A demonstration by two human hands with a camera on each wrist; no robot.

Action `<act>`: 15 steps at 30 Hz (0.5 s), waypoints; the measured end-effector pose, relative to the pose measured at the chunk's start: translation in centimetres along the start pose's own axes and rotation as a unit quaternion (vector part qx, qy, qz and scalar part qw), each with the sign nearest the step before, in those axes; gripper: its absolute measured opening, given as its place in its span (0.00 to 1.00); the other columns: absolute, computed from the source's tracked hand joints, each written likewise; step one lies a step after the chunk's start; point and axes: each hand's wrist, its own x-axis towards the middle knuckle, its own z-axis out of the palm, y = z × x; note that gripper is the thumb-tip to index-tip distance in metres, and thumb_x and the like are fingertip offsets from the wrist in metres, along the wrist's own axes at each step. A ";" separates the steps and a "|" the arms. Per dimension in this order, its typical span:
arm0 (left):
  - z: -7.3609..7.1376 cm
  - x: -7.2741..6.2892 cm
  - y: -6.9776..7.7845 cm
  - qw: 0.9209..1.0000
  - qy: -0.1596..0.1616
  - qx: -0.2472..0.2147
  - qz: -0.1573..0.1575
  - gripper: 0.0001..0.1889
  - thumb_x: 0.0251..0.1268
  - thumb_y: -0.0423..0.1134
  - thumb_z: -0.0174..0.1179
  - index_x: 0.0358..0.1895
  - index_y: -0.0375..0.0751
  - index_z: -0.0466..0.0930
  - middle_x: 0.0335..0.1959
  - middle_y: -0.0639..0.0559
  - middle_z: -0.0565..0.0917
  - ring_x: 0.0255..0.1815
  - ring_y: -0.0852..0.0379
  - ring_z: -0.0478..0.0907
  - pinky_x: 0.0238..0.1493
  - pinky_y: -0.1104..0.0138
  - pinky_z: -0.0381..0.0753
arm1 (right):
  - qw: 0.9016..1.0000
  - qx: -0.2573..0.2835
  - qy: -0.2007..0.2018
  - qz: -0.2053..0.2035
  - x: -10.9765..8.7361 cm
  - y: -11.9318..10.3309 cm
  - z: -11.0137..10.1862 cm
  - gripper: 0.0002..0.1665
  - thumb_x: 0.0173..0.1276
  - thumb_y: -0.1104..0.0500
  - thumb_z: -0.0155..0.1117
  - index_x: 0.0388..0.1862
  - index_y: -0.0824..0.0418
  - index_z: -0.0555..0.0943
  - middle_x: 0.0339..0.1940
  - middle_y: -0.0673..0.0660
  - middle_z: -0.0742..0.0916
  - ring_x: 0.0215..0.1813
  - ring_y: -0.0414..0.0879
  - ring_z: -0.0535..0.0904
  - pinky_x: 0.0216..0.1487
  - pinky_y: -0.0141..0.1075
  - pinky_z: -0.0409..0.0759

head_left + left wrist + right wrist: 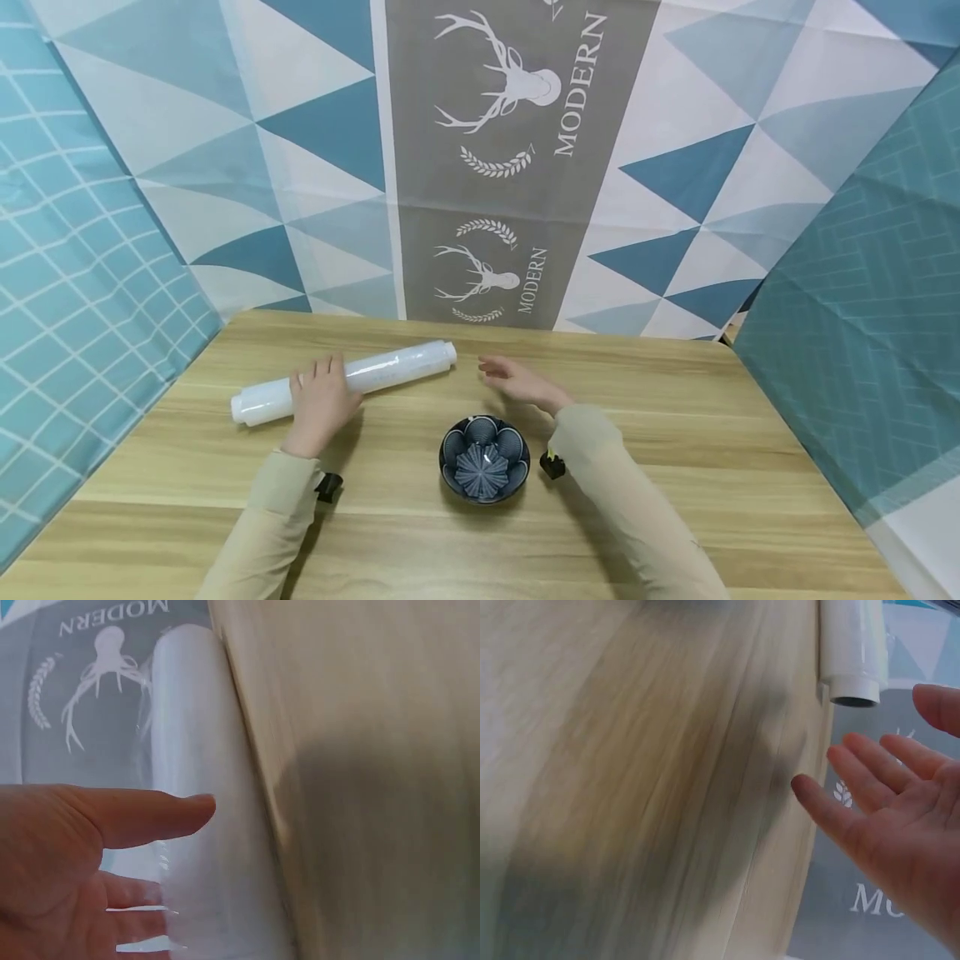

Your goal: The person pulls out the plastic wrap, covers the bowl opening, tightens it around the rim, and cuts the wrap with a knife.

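Observation:
A long white roll of plastic wrap (397, 368) lies aslant on the wooden table, its core ends sticking out. My left hand (324, 402) grips it left of its middle, fingers over the far side. In the left wrist view the thumb (161, 816) lies across the near face of the roll (202, 735). My right hand (519, 382) is held just beyond the roll's right end, fingers loosely spread and holding nothing. The right wrist view shows that open palm (907, 810) beside the hollow core end (855, 690).
A dark blue bowl (483, 460) with a petal pattern stands between my forearms, close to the right sleeve (592, 442). Behind the table (420, 550) hangs a patterned cloth (480, 183) with deer prints. Tiled-pattern blue sheets (75, 250) close off both sides.

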 end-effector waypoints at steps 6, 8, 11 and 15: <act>0.4 0.0 -0.4 1.000 0.019 -0.003 0.023 0.28 0.49 0.31 0.59 0.56 0.24 0.66 0.53 0.26 0.71 0.54 0.25 0.63 0.58 0.35 0.51 | 1.000 0.003 -0.010 -0.003 0.4 -0.2 0.3 0.31 0.70 0.62 0.46 0.68 0.71 0.54 0.67 0.67 0.65 0.67 0.60 0.60 0.67 0.48 0.59; 0.4 0.0 -0.3 0.998 0.047 -0.001 0.029 0.25 0.46 0.26 0.57 0.53 0.25 0.69 0.49 0.27 0.74 0.50 0.26 0.66 0.55 0.35 0.57 | 1.000 0.007 -0.012 -0.005 0.4 -0.4 0.3 0.31 0.70 0.62 0.46 0.68 0.71 0.53 0.68 0.67 0.64 0.68 0.60 0.59 0.67 0.48 0.58; 0.4 0.0 -0.2 0.996 0.078 0.010 0.032 0.24 0.41 0.22 0.56 0.49 0.27 0.73 0.45 0.29 0.76 0.45 0.28 0.71 0.49 0.36 0.63 | 1.000 0.018 -0.016 -0.012 0.5 -0.6 0.4 0.32 0.69 0.63 0.46 0.69 0.70 0.52 0.68 0.68 0.62 0.68 0.61 0.58 0.67 0.49 0.57; 0.3 -0.2 -0.3 0.996 0.078 0.024 0.033 0.24 0.39 0.22 0.59 0.48 0.28 0.73 0.43 0.30 0.77 0.42 0.30 0.72 0.43 0.37 0.67 | 0.999 0.028 -0.021 -0.028 0.8 -0.3 0.7 0.34 0.68 0.66 0.47 0.71 0.65 0.50 0.68 0.69 0.61 0.68 0.62 0.59 0.66 0.51 0.58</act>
